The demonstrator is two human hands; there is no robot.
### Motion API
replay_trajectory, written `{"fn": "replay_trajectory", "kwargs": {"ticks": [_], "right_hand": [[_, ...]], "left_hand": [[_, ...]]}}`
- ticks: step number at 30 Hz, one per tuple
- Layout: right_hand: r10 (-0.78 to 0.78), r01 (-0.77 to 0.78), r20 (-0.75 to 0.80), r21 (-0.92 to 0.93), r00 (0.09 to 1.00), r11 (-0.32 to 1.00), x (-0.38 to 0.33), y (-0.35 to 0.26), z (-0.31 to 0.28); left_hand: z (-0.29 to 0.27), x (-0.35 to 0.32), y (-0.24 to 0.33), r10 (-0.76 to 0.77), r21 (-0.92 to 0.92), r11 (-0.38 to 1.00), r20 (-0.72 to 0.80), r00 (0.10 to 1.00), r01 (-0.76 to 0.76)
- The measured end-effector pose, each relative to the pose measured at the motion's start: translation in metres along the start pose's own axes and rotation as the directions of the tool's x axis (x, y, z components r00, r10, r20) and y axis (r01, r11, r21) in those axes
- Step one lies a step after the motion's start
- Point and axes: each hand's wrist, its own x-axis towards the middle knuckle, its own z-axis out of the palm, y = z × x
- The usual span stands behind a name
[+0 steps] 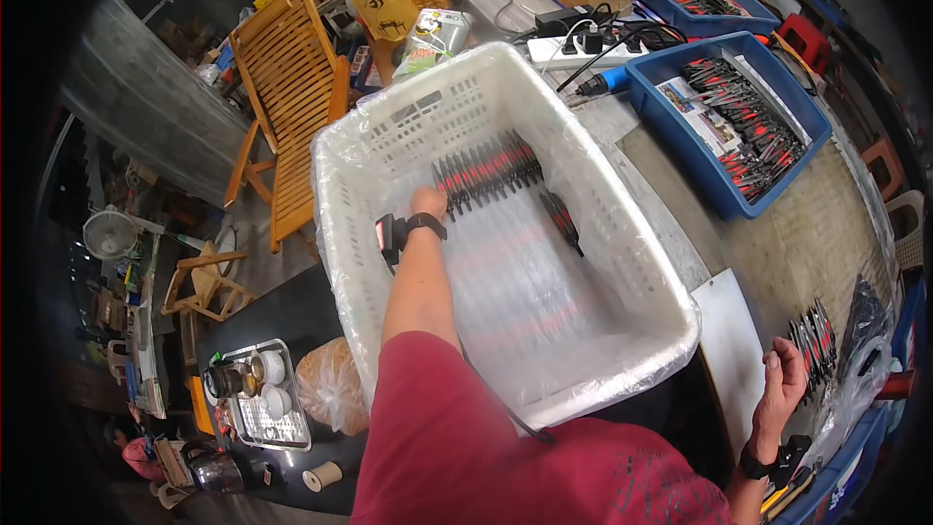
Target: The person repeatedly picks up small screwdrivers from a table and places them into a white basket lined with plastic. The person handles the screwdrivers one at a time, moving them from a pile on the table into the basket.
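Left hand point(428, 202) grip closed on pliers point(486, 170) in white crate point(603, 233); right hand point(782, 379) open.

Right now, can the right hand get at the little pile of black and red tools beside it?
Probably yes. The right hand rests on the table edge, just beside the pile of tools, and nothing lies between them.

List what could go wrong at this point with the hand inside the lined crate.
1. The left hand works at the row of black-and-red tools on the loose plastic liner; pointed ends might snag or tear it.
2. The white crate sits near the table's edge; leaning in could shift it.
3. The right hand rests beside more tools, easily knocked.
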Motion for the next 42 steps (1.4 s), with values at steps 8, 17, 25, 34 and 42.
{"fn": "replay_trajectory", "kwargs": {"ticks": [8, 17, 25, 34, 42], "right_hand": [[0.039, -0.039, 0.002, 0.009, 0.999, 0.999, 0.002, -0.004, 0.009], [0.044, -0.044, -0.005, 0.014, 0.999, 0.999, 0.003, -0.001, 0.008], [0.041, -0.038, -0.053, 0.047, 0.998, 0.998, 0.001, 0.007, -0.008], [-0.022, 0.005, -0.233, -0.075, 0.972, 0.997, -0.007, 0.002, -0.049], [-0.074, -0.064, -0.405, -0.317, 0.911, 0.946, -0.001, 0.004, -0.127]], "left_hand": [[0.011, 0.025, -0.023, 0.287, 0.318, 0.916, -0.088, 0.954, -0.246], [0.007, -0.009, -0.002, 0.219, 0.139, 0.972, -0.277, 0.936, -0.187], [-0.013, -0.045, 0.035, 0.321, 0.517, 0.820, -0.062, 0.945, -0.245], [-0.022, -0.026, 0.036, 0.342, 0.568, 0.751, 0.101, 0.934, -0.337], [-0.061, -0.087, 0.133, 0.378, 0.054, 0.902, 0.377, 0.846, -0.428]]}}
